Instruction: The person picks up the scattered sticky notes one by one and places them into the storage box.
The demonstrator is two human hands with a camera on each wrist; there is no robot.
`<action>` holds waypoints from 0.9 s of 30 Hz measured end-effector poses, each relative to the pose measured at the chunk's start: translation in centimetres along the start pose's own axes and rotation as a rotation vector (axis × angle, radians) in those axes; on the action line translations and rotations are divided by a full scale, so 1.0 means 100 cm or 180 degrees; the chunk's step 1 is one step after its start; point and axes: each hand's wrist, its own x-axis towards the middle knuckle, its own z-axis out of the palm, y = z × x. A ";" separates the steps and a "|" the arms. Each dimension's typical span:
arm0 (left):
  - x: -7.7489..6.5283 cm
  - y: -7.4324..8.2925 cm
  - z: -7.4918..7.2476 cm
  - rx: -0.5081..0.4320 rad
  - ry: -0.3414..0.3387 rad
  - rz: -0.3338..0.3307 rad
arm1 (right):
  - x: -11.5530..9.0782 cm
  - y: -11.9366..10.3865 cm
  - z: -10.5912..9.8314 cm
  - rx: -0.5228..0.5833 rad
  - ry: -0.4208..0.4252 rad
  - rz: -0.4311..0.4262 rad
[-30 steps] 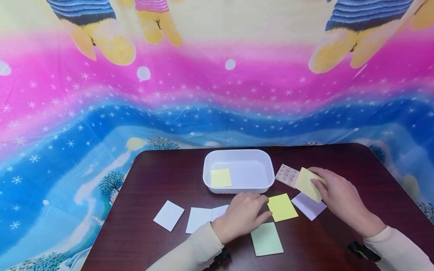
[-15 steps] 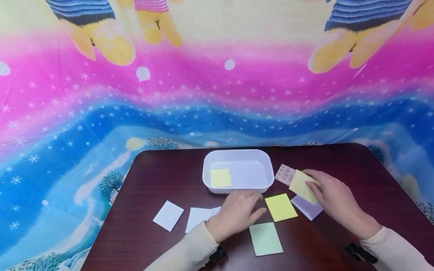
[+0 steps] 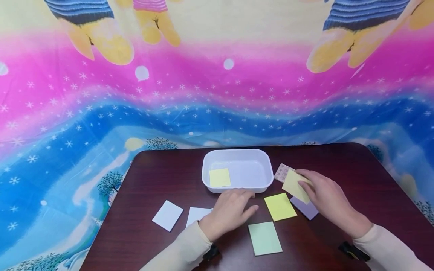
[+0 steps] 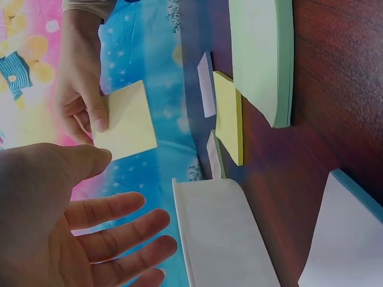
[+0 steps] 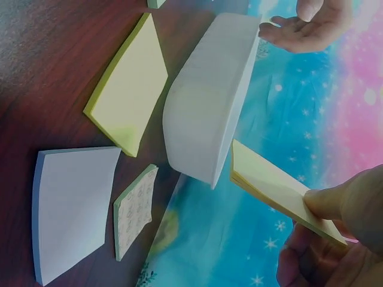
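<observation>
My right hand (image 3: 327, 199) pinches a pale yellow sticky note pad (image 3: 294, 185) between thumb and fingers, raised over the table just right of the white plastic tub (image 3: 237, 189). In the right wrist view that pad (image 5: 269, 188) shows its layered edge. My left hand (image 3: 228, 209) hovers in front of the tub with fingers spread and nothing in them; the left wrist view shows its bare palm (image 4: 54, 239). One light yellow pad (image 3: 219, 177) lies inside the tub at the left. Beneath the held pad, a patterned pad (image 3: 281, 172) and a purple pad (image 3: 306, 207) are partly covered.
A bright yellow pad (image 3: 280, 207) and a light green pad (image 3: 265, 238) lie between the hands. Farther left are a white pad (image 3: 167, 215) and another white pad (image 3: 197, 215), partly hidden by my left hand. A printed cloth (image 3: 217, 94) hangs behind the dark table (image 3: 135, 244).
My right hand has moved left with the pale yellow pad, nearer the tub. My left hand has drawn back slightly to the left, its thumb now away from the bright yellow and green pads.
</observation>
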 end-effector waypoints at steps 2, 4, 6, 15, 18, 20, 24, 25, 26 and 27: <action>-0.001 -0.002 0.000 -0.0010 -0.0002 -0.0023 | 0.001 -0.001 0.001 -0.0001 0.0029 -0.0030; -0.001 -0.003 0.000 -0.0017 -0.0005 -0.0046 | 0.001 -0.002 0.002 0.0008 0.0050 -0.0041; -0.002 -0.004 0.000 -0.0019 -0.0016 -0.0071 | 0.002 -0.002 0.003 0.0021 0.0055 -0.0040; -0.004 -0.009 -0.004 -0.0034 -0.0018 -0.0178 | 0.008 -0.010 0.005 0.0107 0.0021 -0.0001; -0.005 -0.011 -0.006 -0.0023 -0.0007 -0.0193 | 0.010 -0.011 0.007 0.0116 0.0029 -0.0009; -0.006 -0.013 -0.008 -0.0017 -0.0018 -0.0214 | 0.011 -0.011 0.008 0.0132 0.0036 -0.0032; -0.008 -0.015 -0.009 -0.0058 -0.0069 -0.0291 | 0.014 -0.012 0.011 0.0185 0.0056 -0.0079; -0.008 -0.015 -0.009 -0.0073 -0.0074 -0.0310 | 0.015 -0.013 0.011 0.0197 0.0064 -0.0086; -0.009 -0.016 -0.010 -0.0087 -0.0079 -0.0328 | 0.016 -0.013 0.012 0.0207 0.0067 -0.0089; -0.010 -0.017 -0.010 -0.0100 -0.0080 -0.0344 | 0.017 -0.014 0.013 0.0214 0.0069 -0.0092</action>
